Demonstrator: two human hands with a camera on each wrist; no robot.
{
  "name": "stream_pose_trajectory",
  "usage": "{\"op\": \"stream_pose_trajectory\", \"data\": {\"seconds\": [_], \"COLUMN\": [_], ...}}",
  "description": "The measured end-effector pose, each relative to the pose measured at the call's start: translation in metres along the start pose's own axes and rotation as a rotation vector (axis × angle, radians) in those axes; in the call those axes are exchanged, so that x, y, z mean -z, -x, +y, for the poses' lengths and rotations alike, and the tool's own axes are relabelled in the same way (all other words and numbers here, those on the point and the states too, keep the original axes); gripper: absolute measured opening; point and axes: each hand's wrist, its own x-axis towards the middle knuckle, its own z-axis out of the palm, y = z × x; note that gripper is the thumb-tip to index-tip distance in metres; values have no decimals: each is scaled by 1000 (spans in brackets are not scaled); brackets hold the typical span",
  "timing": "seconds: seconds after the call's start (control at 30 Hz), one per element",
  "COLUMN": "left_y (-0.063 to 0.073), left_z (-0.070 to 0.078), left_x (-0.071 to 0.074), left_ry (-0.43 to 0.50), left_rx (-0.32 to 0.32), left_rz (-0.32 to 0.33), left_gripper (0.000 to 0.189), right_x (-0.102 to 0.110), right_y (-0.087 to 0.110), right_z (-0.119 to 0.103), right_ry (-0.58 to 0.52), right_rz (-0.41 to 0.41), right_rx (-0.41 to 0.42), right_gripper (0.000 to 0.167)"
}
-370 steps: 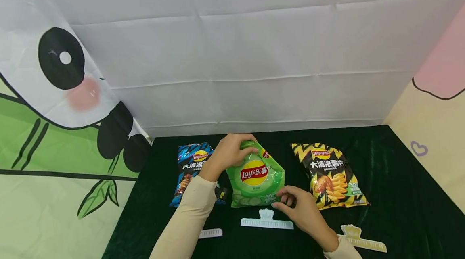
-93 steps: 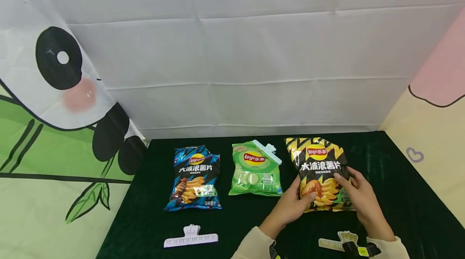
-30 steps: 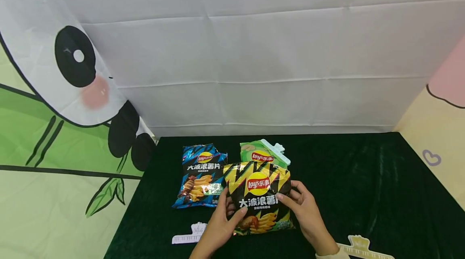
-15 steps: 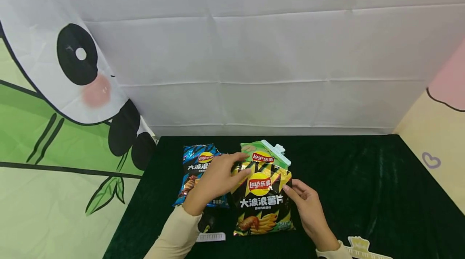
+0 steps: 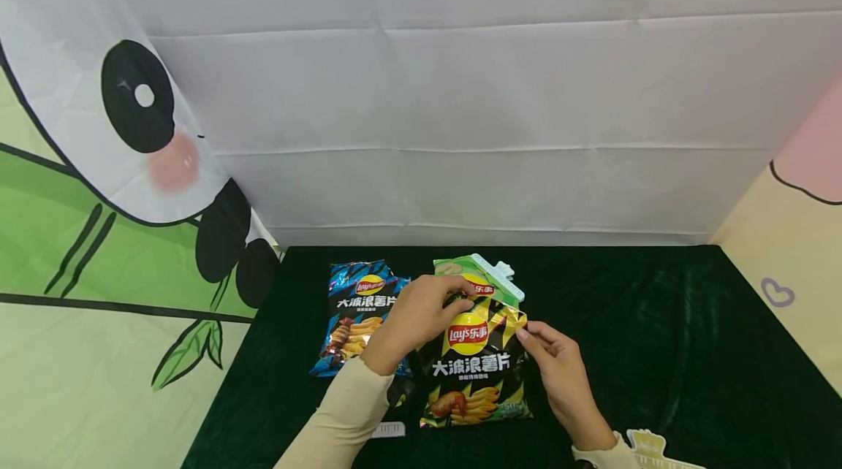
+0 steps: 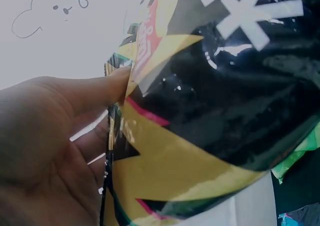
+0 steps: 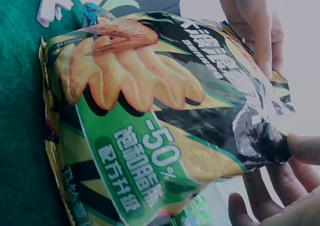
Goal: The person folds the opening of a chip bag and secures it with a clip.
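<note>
A black and yellow chip bag (image 5: 470, 374) stands tilted up at the middle of the table, its bottom edge toward the front. My left hand (image 5: 421, 315) reaches over from the left and pinches its top edge between thumb and fingers, as the left wrist view shows at the bag's seal (image 6: 112, 131). With my right hand (image 5: 559, 378) I pinch the bag's upper right side, thumb in front and fingers behind. Behind it lies a green chip bag (image 5: 450, 267), partly hidden, with a pale blue bag clip (image 5: 495, 275) across its top right corner.
To the left lies a blue chip bag (image 5: 355, 323). A white bag clip (image 5: 389, 429) shows partly beyond my left sleeve, and a yellowish bag clip (image 5: 651, 447) lies beside my right sleeve. The dark green tablecloth (image 5: 645, 323) ends at a white backdrop (image 5: 500, 184).
The pale blue clip went from the table onto the green bag. The black and yellow bag came from the right to the middle. My left hand rose from its side to its top edge.
</note>
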Motion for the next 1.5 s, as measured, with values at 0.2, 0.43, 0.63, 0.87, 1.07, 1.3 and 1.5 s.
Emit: {"op": "stream_pose_trajectory", "data": {"seconds": [0.2, 0.43, 0.63, 0.87, 1.07, 1.3, 1.5], "left_y": [1, 1, 2, 3, 4, 3, 2], "left_z": [-1, -2, -4, -7, -7, -7, -4], "left_x": [2, 3, 4, 6, 7, 12, 11], "left_ry": [41, 107, 130, 109, 69, 84, 19], "left_rx": [-13, -1, -79, -131, -193, -151, -83], "left_rz": [15, 6, -6, -11, -5, -82, -73], "left_gripper": [15, 17, 21, 23, 24, 27, 33], "right_x": [5, 8, 10, 10, 4, 4, 6], "right_y": [0, 0, 3, 4, 2, 3, 3], "right_z": [-2, 0, 1, -3, -2, -2, -1], "right_ry": [54, 37, -10, -105, -27, -38, -35], "right_rz": [3, 10, -14, -37, -36, -33, -38], "right_rx": [15, 8, 68, 74, 4, 41, 54], "right_gripper": [26, 27, 31, 38, 30, 26, 26]}}
